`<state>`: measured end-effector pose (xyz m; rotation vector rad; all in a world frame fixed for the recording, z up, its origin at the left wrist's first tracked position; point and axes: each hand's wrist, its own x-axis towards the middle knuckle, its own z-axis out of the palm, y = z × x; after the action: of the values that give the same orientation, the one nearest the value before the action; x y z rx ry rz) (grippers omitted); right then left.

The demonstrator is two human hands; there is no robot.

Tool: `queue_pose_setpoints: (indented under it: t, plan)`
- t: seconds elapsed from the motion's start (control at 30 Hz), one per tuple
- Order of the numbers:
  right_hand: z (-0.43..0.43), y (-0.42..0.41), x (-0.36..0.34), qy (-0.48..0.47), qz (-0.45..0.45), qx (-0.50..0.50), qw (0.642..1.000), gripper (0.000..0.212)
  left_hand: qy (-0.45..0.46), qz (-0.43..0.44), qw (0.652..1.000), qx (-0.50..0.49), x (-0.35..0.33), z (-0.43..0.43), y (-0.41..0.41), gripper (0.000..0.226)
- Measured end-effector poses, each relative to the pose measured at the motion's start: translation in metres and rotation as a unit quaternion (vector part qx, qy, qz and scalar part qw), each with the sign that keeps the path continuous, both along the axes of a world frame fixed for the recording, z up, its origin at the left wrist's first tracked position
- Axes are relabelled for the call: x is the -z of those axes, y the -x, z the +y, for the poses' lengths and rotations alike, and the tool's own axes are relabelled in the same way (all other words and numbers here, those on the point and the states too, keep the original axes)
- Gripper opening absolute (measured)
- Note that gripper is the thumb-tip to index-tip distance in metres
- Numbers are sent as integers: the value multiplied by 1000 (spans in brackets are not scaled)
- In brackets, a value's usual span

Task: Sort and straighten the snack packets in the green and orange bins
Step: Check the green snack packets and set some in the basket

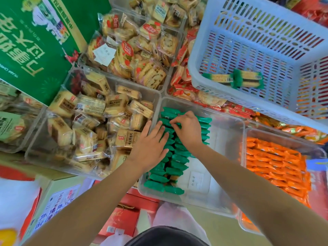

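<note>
A clear plastic bin [225,176] holds green snack packets [174,167] lined up in rows along its left half; its right half shows bare bottom. My left hand [150,146] lies flat with straight fingers pressing on the left row of green packets. My right hand [188,128] has its fingertips curled and pinches a green packet near the far end of the rows. To the right, a second clear bin [282,137] is packed with orange snack packets [276,167] in neat rows.
A white slotted basket [266,55] with two green-ended packets [236,79] sits at the back right. Clear bins of beige biscuit packs [99,125] fill the left and back. A green carton [35,41] stands far left; red boxes [124,221] lie below.
</note>
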<state>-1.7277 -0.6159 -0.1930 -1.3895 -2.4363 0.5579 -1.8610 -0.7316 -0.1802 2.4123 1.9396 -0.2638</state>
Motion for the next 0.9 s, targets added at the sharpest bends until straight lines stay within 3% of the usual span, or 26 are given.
queue_pose_setpoints:
  t: [0.17, 0.33, 0.47, 0.7, 0.9]
  plan:
    - [6, -5, 2, -6, 11, -35, 999, 16, 2, 14, 1000, -20, -2, 12, -1, 68]
    - [11, -6, 2, 21, 43, 21, 999, 18, 15, 35, 999, -28, 4, 19, -5, 71]
    - [17, -3, 3, 22, 5, 46, 999, 22, 19, 24, 999, -29, 4, 14, -3, 68]
    - [14, 1, 5, 23, 14, 48, 998, 6, 25, 23, 999, -23, 2, 10, -1, 65]
    - [9, -11, -26, 51, 173, 62, 982, 5, 32, 18, 999, -19, 1, 12, -2, 66]
